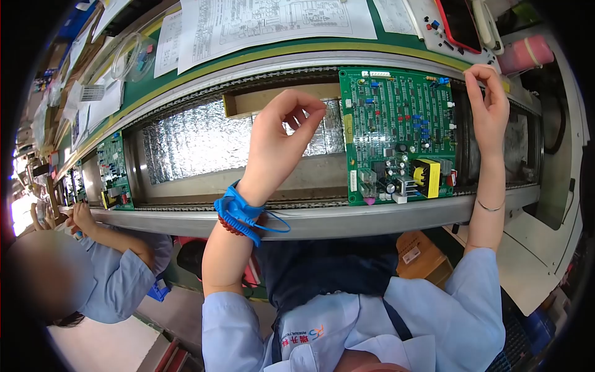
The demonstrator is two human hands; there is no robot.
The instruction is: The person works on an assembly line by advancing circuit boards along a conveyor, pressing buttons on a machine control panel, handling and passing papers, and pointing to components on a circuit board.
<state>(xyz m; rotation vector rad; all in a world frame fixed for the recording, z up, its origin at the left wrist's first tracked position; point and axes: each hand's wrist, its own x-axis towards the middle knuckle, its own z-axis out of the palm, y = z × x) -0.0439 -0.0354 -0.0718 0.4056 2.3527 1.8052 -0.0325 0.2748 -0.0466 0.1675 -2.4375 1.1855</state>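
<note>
A large green circuit board [396, 130] crowded with components lies across the conveyor rails, a yellow transformer [426, 178] near its lower right. My left hand [282, 133] is raised to the left of this board, its thumb and index fingertip pinched together; whatever may be between them is too small to make out. A blue coiled wrist strap [238, 214] circles that wrist. Beyond the board's upper right corner is my right hand [489, 105], fingers curled in toward the thumb. Anything held at its fingertips cannot be made out.
Printed diagrams [266, 28] lie on the green shelf behind the conveyor. A red-edged phone [458, 23] and small loose parts are at the top right. Another green board [113, 167] sits further left on the rails. A co-worker [118, 273] is at the lower left.
</note>
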